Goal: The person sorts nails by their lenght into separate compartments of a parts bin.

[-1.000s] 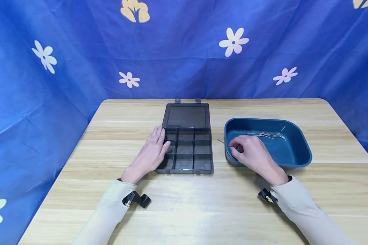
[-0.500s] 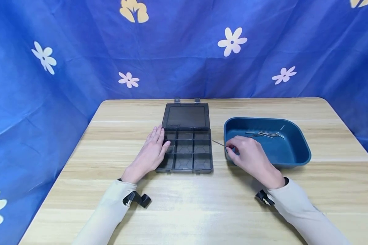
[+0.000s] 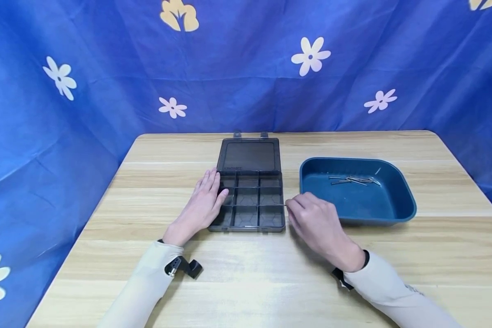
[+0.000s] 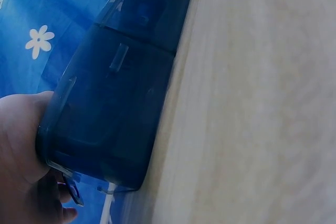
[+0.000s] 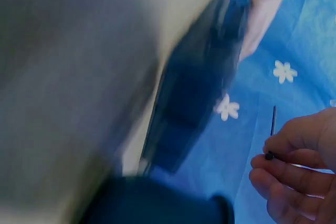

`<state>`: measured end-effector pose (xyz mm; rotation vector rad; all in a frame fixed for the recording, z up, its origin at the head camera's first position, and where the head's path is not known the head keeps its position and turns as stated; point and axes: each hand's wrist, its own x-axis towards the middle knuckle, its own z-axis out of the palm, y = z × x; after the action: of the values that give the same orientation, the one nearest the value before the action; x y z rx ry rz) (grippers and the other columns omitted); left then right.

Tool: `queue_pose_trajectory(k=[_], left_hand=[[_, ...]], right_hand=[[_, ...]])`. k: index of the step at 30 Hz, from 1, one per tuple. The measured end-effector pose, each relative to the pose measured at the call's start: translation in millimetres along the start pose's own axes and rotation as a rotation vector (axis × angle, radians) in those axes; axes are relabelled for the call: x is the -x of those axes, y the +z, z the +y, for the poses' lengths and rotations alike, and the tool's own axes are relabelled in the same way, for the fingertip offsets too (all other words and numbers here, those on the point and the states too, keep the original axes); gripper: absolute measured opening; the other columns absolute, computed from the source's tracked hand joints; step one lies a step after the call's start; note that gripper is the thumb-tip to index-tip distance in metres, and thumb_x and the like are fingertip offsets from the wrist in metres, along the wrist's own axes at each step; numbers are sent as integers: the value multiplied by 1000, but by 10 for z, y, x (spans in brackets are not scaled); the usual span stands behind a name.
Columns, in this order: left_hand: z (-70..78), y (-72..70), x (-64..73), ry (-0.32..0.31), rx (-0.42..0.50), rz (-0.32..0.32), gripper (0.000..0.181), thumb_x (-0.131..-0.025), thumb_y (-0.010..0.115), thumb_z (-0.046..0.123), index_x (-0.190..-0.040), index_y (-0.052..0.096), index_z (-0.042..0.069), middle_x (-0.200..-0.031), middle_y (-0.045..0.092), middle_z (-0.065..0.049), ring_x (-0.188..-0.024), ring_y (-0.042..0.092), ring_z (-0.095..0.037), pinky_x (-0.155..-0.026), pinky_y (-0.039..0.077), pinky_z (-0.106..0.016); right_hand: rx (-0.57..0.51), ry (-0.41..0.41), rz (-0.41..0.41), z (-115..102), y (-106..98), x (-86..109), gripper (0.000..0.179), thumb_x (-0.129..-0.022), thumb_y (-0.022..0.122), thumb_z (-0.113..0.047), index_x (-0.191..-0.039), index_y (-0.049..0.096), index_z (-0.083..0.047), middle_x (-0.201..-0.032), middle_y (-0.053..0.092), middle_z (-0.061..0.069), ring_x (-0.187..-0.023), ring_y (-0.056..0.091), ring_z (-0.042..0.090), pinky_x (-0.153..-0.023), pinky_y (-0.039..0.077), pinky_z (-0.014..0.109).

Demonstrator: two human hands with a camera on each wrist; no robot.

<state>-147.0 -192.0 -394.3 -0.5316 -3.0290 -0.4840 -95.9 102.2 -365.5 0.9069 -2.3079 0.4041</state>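
Head view, right hand [image 3: 317, 223] pinching nail [image 3: 280, 204], open box [image 3: 246, 217]

Setting: a curtained-off tabletop recording station; whether it stands within a home, lab or office cannot be told. Evidence: blue cloth [image 3: 238, 59] hangs close behind the table [image 3: 250, 296] and along its left and right sides, screening the room beyond. Cloth creased, printed with white flowers [image 3: 310, 57] and cream motifs [image 3: 179, 15], a household sort of pattern. Table top pale wood-grain, far corners rounded, soft glare on its near part. Black strapped-on devices [image 3: 193, 269] at the ends of pale sleeves [image 3: 141, 287], consistent with worn cameras. Divided plastic box [image 3: 246, 216] and blue tub [image 3: 369, 205] on the table: common wares, suited to home or workbench alike
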Motion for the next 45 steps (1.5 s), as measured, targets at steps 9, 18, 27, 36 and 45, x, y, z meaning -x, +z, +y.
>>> queue_pose_trajectory(k=[9,18,27,36,45], left_hand=[[-5,-1,9,-4,7,9,67,-106,25,40,-148,19,-11,-158,10,-25,-145,7,-40,-116,12,-55],[-11,6,19,6,12,22,66,-106,27,38,-147,20,-13,-158,11,-25,-145,9,-42,-116,13,-55],[-3,7,5,2,28,12,68,-106,25,41,-148,20,-12,-158,9,-24,-145,7,-42,-116,13,-55],[7,19,0,1,40,-5,68,-106,25,42,-148,19,-12,-158,8,-25,-145,7,-41,-117,13,-51],[-9,2,-6,32,37,15,66,-106,27,37,-146,20,-15,-157,9,-28,-145,11,-40,-117,15,-49]], right_hand=[[-41,84,-117,-272,139,2,5,-80,68,-2,-79,67,-6,-72,62,2,-59,62,20,-42,47,33],[-22,272,-194,-338,211,-91,10,-81,65,-4,-72,66,-9,-66,62,1,-50,59,22,-38,41,33],[32,301,-172,-377,235,-101,17,-76,64,-5,-62,56,-10,-61,56,2,-44,54,24,-33,30,31],[47,319,-242,-355,259,-107,10,-80,65,-10,-70,65,-9,-67,54,1,-45,53,23,-34,30,30],[-39,288,-244,-254,173,-73,3,-81,69,-11,-82,72,-10,-74,64,0,-55,60,20,-38,38,30]])
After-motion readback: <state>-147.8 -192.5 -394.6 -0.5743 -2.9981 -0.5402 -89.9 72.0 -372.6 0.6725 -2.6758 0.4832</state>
